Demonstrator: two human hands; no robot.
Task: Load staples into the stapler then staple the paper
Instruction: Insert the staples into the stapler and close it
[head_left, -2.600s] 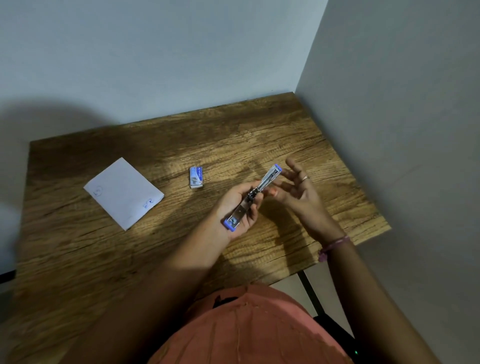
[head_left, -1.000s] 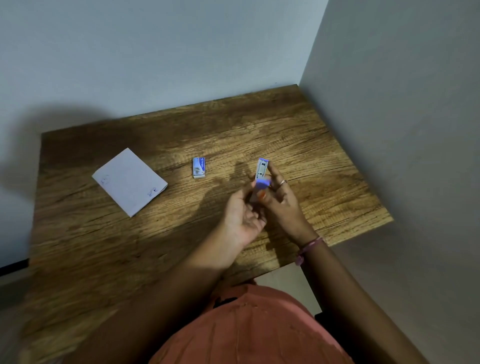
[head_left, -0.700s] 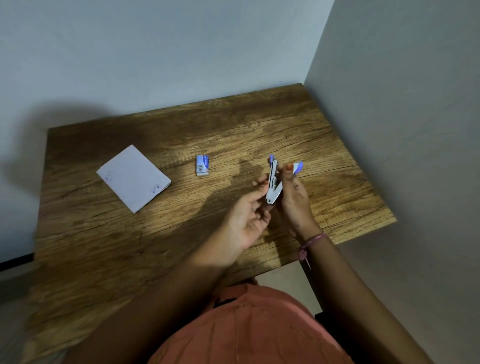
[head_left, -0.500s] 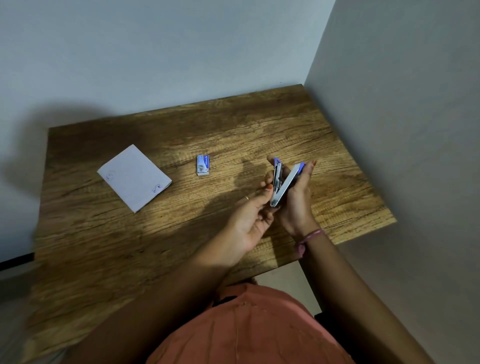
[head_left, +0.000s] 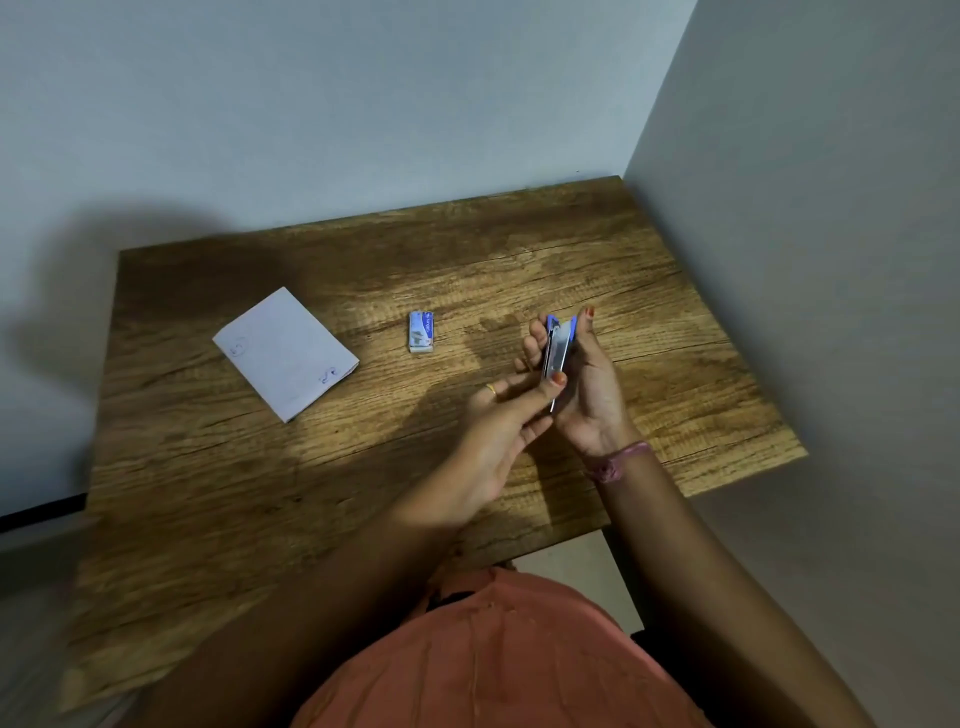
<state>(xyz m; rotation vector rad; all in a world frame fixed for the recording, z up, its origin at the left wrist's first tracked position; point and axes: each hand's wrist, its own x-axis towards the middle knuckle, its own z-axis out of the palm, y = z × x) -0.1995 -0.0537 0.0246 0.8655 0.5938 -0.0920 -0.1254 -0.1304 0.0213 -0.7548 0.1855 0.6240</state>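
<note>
Now, hands: both were raised over the right half of the table (head_left: 363, 493), close together, with the stapler between them.
Stapler: the stapler (head_left: 557, 353) stood nearly upright, its blue-tipped end pointing away from the person, clear of the table.
Right hand: the right hand (head_left: 587, 395) was palm-up and curled round the stapler, its fingers behind and to the right of the body, one fingertip with a red nail reaching past the blue tip.
Left hand: the left hand (head_left: 493, 441) came in from the lower left; its thumb pressed on the lower metal part of the stapler and its fingers showed on the stapler's left side, so it pinched the tool there. A ring sat on one finger.
Stapler opening: the two blue ends stood slightly apart at the top; whether staples lay inside could not be told.
Staple box: a small white-and-blue box (head_left: 421, 331) lay flat on the table, to the left of the hands and apart from them.
Paper: the paper (head_left: 285, 353) lay flat farther left, well apart from the hands, with small pen marks near two corners.
In the way: only the box lay between the hands and the paper.
Bracelet: a pink band (head_left: 618, 460) circled the right wrist.
</note>
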